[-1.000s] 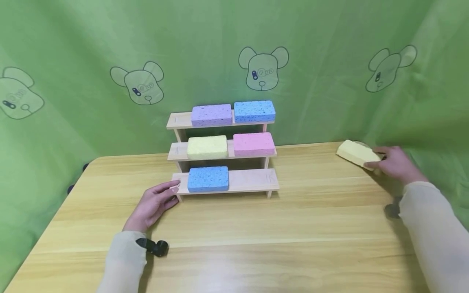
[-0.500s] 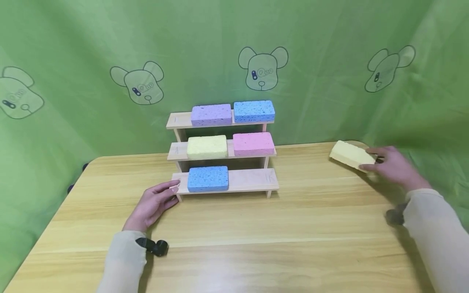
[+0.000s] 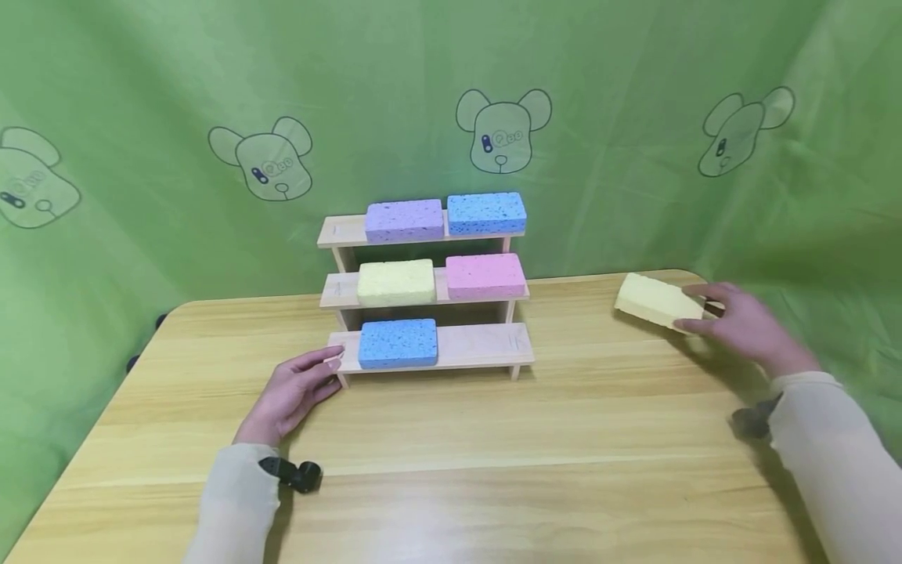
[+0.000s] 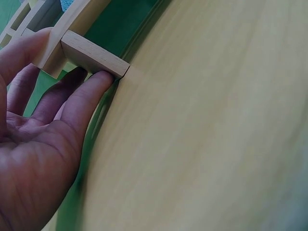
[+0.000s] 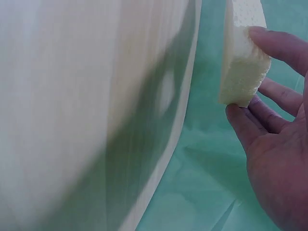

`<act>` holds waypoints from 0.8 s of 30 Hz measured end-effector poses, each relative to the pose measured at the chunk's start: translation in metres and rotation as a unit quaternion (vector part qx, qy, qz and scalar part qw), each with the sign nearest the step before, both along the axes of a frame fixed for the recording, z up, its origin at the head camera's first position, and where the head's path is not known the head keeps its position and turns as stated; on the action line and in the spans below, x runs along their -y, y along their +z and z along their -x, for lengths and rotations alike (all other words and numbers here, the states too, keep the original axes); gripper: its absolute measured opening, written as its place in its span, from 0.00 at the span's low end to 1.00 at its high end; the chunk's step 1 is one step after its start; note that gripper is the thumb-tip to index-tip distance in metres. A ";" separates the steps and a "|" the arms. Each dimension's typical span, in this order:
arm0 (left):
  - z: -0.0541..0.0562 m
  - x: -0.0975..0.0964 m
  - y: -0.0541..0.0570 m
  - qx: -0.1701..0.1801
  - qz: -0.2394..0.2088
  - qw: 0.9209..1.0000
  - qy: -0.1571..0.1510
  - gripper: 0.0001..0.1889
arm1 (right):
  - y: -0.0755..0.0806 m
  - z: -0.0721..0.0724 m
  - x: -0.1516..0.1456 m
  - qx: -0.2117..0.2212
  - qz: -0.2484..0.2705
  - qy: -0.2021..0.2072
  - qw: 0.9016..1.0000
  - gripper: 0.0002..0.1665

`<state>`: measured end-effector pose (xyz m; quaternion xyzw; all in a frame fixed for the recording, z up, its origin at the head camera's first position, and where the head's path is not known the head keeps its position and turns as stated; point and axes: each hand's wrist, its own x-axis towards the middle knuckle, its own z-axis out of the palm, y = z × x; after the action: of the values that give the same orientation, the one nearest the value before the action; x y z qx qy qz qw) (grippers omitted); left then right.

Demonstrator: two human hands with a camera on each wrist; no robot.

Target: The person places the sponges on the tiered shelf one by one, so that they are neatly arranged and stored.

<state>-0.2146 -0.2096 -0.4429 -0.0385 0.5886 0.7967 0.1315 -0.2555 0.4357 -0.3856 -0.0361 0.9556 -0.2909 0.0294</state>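
Note:
A pale yellow sponge (image 3: 651, 301) is held by one end between the thumb and fingers of my right hand (image 3: 750, 329), above the table's far right. The right wrist view shows the sponge (image 5: 243, 79) raised clear of the tabletop. My left hand (image 3: 296, 392) grips the left end of a three-tier wooden stand (image 3: 479, 345) at its lowest step. In the left wrist view, fingertips touch the stand's leg (image 4: 94, 55). On the stand sit a purple sponge (image 3: 405, 221), two blue sponges, top right (image 3: 486, 213) and bottom left, another yellow sponge (image 3: 397, 283) and a pink sponge (image 3: 485, 276).
The wood-grain table (image 3: 451, 439) has rounded far corners. A green curtain (image 3: 592, 196) with bear-head prints hangs behind it and along both sides. Black devices are strapped to both wrists, including a wrist camera (image 3: 306, 476) on the left.
My right hand has carried the yellow sponge leftward, towards the stand. My left hand has stayed at the stand's left end, and the sponges on the steps have not moved.

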 end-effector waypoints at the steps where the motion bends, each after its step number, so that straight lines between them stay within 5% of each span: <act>1: 0.000 0.000 0.000 0.000 0.000 1.000 0.000 0.11 | 0.000 -0.001 0.001 -0.002 0.000 0.003 1.000 0.53; 24: 0.000 0.000 -0.001 -0.006 0.000 1.000 0.004 0.12 | 0.001 -0.021 0.033 -0.074 0.045 0.049 0.995 0.43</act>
<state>-0.2146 -0.2093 -0.4443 -0.0362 0.5889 0.7978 0.1244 -0.2342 0.4028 -0.3843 -0.1060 0.9382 -0.3281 -0.0289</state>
